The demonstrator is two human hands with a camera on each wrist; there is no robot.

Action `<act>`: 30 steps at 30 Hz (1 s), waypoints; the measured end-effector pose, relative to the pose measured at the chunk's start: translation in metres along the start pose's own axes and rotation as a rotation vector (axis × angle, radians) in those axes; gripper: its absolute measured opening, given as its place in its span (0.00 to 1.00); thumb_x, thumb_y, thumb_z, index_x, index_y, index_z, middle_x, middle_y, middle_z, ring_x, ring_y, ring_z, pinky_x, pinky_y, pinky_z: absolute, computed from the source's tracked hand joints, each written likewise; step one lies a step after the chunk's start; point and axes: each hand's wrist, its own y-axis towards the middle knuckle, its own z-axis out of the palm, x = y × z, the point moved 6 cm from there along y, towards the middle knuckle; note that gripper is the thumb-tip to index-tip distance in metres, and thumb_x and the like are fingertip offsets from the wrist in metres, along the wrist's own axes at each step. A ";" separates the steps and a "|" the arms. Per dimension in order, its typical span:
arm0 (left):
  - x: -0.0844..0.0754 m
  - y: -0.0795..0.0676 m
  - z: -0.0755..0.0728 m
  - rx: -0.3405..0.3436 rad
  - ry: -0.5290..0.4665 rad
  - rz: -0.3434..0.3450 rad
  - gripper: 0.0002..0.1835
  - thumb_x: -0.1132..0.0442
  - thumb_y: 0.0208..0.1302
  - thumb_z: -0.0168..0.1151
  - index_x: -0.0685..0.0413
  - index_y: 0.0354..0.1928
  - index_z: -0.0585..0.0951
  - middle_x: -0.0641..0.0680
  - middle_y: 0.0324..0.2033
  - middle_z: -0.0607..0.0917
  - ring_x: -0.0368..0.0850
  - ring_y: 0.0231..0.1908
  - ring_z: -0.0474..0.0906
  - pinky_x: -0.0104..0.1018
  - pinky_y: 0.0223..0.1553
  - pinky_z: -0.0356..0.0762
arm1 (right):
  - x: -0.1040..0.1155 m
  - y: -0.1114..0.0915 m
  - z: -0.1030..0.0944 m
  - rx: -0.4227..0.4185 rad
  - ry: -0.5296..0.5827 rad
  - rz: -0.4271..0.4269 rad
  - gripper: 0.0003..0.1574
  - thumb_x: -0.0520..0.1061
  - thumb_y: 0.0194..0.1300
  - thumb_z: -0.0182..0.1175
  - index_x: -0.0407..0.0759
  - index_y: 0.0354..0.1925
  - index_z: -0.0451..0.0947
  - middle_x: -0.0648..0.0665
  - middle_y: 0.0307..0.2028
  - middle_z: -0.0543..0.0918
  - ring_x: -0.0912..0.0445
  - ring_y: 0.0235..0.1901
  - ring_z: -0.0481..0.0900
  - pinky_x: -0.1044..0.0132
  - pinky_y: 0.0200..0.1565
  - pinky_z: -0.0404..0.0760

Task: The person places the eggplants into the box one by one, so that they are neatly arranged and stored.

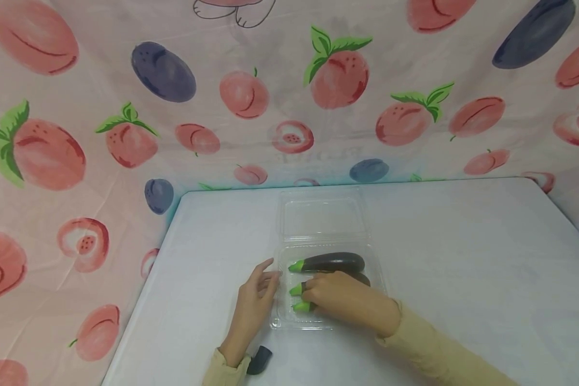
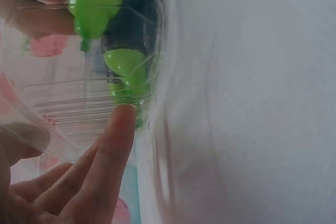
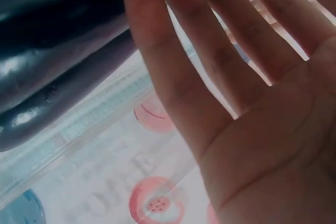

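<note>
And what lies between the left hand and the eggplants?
The clear container's wall lies between left hand and eggplants; the left wrist view shows it.

Three eggplants [image 1: 335, 262] — one container [image 1: 324, 220], two hands [image 1: 254, 301]

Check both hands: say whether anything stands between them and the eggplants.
Nothing visible blocks the right hand: it is at the eggplants, inside the open container, whose lid lies folded back beyond them. For the left hand, the container's clear side wall stands between it and the eggplants.
</note>
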 end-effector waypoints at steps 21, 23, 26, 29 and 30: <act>-0.002 -0.001 -0.001 0.000 -0.009 -0.005 0.24 0.53 0.75 0.56 0.48 0.69 0.70 0.57 0.51 0.86 0.52 0.49 0.85 0.33 0.42 0.86 | 0.002 0.002 0.005 0.075 -0.003 0.009 0.12 0.51 0.50 0.76 0.54 0.36 0.86 0.58 0.33 0.85 0.64 0.34 0.79 0.72 0.38 0.82; -0.002 -0.001 0.000 0.000 -0.007 -0.006 0.24 0.53 0.75 0.56 0.48 0.69 0.70 0.57 0.51 0.86 0.52 0.49 0.85 0.33 0.42 0.86 | 0.002 0.002 0.006 0.079 -0.007 0.011 0.12 0.51 0.51 0.76 0.54 0.36 0.86 0.57 0.33 0.85 0.64 0.33 0.80 0.72 0.38 0.83; -0.001 0.000 0.000 0.000 -0.003 -0.008 0.24 0.53 0.75 0.56 0.48 0.69 0.70 0.57 0.51 0.86 0.52 0.50 0.85 0.33 0.42 0.86 | 0.002 0.002 0.005 0.078 -0.012 0.012 0.11 0.51 0.51 0.76 0.54 0.35 0.87 0.57 0.33 0.85 0.63 0.33 0.80 0.71 0.38 0.83; 0.000 0.000 0.000 0.003 0.000 -0.010 0.25 0.52 0.75 0.56 0.48 0.69 0.69 0.57 0.51 0.86 0.53 0.50 0.85 0.33 0.42 0.86 | 0.002 0.002 0.005 0.079 -0.019 0.015 0.11 0.52 0.52 0.75 0.54 0.35 0.86 0.57 0.33 0.85 0.63 0.34 0.80 0.70 0.39 0.83; 0.000 0.000 0.000 0.004 0.002 -0.009 0.25 0.52 0.75 0.55 0.48 0.69 0.69 0.57 0.51 0.86 0.53 0.50 0.85 0.33 0.42 0.86 | 0.002 0.002 0.005 0.082 -0.023 0.015 0.11 0.52 0.52 0.75 0.54 0.35 0.86 0.57 0.33 0.85 0.62 0.34 0.81 0.70 0.39 0.83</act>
